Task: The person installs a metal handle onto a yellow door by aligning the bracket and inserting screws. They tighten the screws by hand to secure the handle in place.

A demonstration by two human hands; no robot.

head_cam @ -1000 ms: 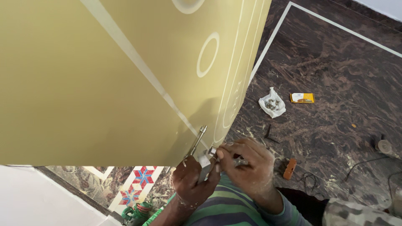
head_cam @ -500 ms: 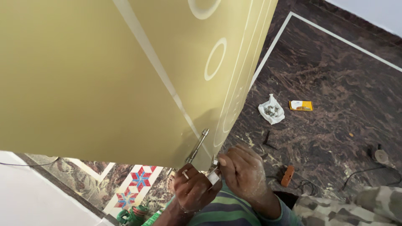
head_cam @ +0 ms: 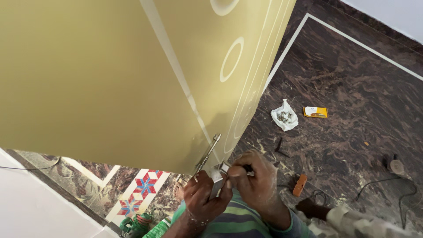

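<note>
Both hands grip one metal lock piece point(head_cam: 217, 181) at the olive door point(head_cam: 110, 79) edge: left hand point(head_cam: 205, 200) below, right hand point(head_cam: 251, 180) pinching; one white bag point(head_cam: 284, 117), one yellow box point(head_cam: 315, 112) on floor

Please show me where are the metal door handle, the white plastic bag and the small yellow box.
metal door handle point(head_cam: 208, 153): head view, middle of the bar on the door.
white plastic bag point(head_cam: 284, 116): head view, centre of the open bag on the floor.
small yellow box point(head_cam: 315, 112): head view, its top face.
</note>
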